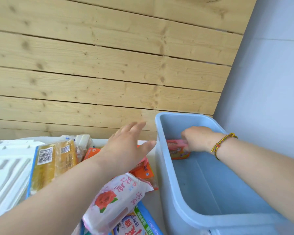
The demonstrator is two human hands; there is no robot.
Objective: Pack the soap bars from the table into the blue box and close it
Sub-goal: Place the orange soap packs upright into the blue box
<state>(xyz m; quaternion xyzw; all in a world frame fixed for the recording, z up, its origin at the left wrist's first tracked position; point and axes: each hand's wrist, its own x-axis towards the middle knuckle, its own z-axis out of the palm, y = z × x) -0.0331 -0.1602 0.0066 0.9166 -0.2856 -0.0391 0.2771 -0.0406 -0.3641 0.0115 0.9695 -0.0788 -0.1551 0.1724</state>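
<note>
Soap bars (pixel 61 158) are heaped on the tabletop (pixel 157 203) just left of the blue box (pixel 167 175), between it and a white ribbed panel (pixel 8 170), probably the lid, at the left edge. One pink-and-orange bar (pixel 176 149) is held low inside the box at its far end, gripped by the curled fingers of the right hand (pixel 198 139). The left hand (pixel 126 150) is spread flat above the heap, and nothing is held in it. The bars are judged light and stiff, though the glossy film wrappers look slippery and the pink rose pack (pixel 115 199) seems soft at its ends. Each is best pinched across its long sides, not by loose film.
</note>
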